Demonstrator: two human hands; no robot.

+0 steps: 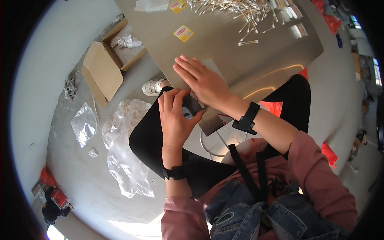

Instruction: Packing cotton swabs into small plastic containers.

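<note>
Small bundle (196, 99), 1 of it, pale ends partly showing, sits btwn both hands at the near edge of 1 grey metal table (156, 40); its far side is hidden. L hand (173, 114) pinches it: fingers curled over one side, thumb apart on the other. R hand (203, 85) lies flat over/against it, fingers straight & nearly together; can't tell re: R thumb. 2 dark wristbands (247, 119), 1 per wrist. On table: 2 yellow labels (183, 33), well apart from hands; 1 loose heap of cotton swabs (232, 7), too many to count. Floor, L side: 1 open cardboard box (102, 70), 1 lg clear bag (130, 152), 1 smaller clear bag (85, 124). 1 white shoe (151, 87) visible nr table.
</note>
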